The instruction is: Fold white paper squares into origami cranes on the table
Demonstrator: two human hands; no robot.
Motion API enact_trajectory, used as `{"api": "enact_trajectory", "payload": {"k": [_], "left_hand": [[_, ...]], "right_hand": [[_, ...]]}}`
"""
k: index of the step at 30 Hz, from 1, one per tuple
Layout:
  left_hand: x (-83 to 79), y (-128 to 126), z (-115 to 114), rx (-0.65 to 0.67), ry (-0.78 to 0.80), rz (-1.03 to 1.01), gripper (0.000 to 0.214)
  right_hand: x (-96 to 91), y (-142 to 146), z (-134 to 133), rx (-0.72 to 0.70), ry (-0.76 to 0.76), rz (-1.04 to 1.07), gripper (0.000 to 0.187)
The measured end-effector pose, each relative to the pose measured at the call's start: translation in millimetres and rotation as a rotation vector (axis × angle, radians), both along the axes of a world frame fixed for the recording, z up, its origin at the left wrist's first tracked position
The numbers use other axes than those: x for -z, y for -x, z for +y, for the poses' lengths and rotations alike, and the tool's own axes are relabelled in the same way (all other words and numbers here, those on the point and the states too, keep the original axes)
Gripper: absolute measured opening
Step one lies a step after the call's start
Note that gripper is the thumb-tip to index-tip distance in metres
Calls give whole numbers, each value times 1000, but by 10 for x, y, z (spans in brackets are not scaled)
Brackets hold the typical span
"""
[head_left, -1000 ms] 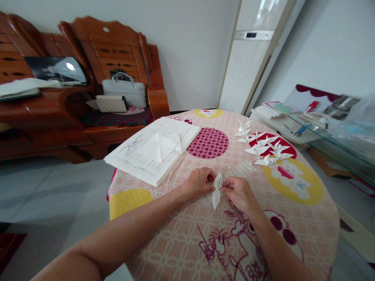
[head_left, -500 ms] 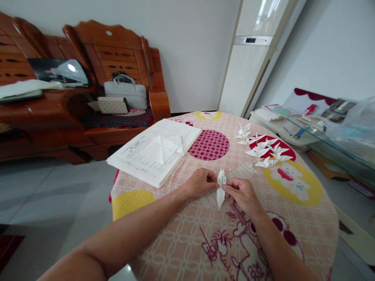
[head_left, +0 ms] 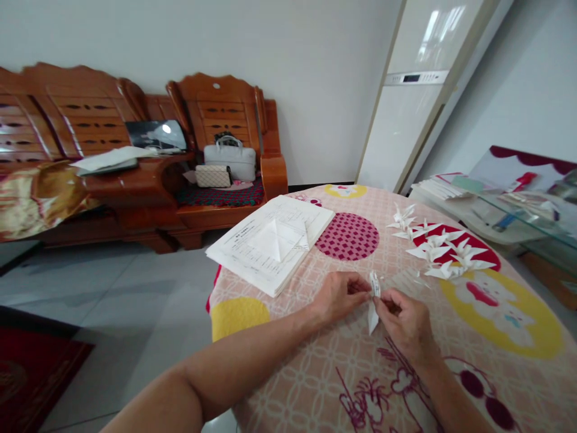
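A narrow piece of folded white paper (head_left: 374, 320) stands between my hands above the patterned tablecloth, its pointed end toward me and dark print near its top. On its left edge, the fingertips of my left hand (head_left: 340, 294) pinch it. My right hand (head_left: 406, 322) grips the same paper from the right, thumb and curled fingers covering its middle. Several white paper cranes (head_left: 446, 246) lie in a group beyond my right hand. Left of them, across the table, a stack of printed sheets (head_left: 243, 270) has a creased white paper (head_left: 274, 237) on top.
The round table's cloth (head_left: 297, 385) is pink with coloured circles. At the right stands a glass-topped shelf (head_left: 527, 216) bearing papers. Wooden chairs (head_left: 216, 102) line the wall, one holding a grey bag (head_left: 234, 161). A tall white air conditioner (head_left: 406, 126) stands behind the table.
The view has swung left, so everything sits further right in the picture. My right fingers have closed further over the middle of the folded paper, which now appears narrower.
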State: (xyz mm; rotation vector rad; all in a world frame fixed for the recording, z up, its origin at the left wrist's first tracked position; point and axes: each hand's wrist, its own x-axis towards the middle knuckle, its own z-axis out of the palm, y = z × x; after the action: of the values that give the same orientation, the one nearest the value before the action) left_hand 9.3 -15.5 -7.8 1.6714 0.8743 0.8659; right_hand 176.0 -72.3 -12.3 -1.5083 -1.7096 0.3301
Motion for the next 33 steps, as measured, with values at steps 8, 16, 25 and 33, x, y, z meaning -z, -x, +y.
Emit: {"api": "enact_trajectory", "payload": {"k": [8, 16, 25, 33], "left_hand": [[-34, -47, -8, 64, 274, -264, 37], [-51, -32, 26, 32, 491, -336, 33], [-38, -30, 29, -17, 400, -270, 37], [-1, 11, -4, 30, 283, -50, 55]], "right_hand": [[-113, 127, -77, -23, -222, -251, 19], [-155, 123, -82, 6, -87, 23, 16], [-82, 20, 14, -59, 491, 621, 30], [-144, 34, -13, -32, 689, 661, 33]]}}
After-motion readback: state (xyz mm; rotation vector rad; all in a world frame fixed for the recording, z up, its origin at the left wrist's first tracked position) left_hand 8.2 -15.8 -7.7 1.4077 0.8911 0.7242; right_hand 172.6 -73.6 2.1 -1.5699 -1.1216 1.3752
